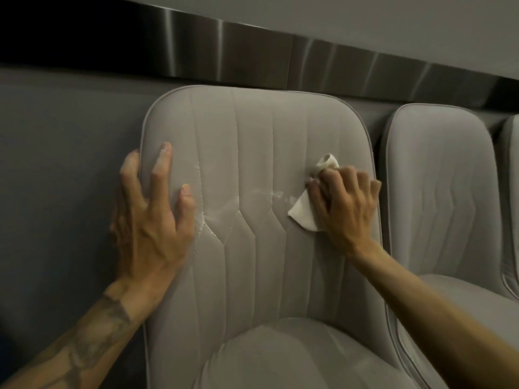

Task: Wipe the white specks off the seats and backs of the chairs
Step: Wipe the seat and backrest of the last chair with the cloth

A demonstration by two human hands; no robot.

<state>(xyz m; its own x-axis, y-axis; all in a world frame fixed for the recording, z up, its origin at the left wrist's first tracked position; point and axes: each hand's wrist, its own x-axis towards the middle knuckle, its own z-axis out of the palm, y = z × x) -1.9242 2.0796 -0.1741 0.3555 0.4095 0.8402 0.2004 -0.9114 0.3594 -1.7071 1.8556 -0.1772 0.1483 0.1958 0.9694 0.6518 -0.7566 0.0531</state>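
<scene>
Grey chair with white cloth against its back

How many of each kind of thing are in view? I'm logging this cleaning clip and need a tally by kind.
Grey chairs: 3, counting the near chair, the second chair and a sliver of a third
White cloths: 1, the cloth
Hands: 2, the left hand and the right hand
Total: 6

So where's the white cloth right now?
The white cloth is under the right hand, pressed on the right side of the nearest chair back.
</scene>
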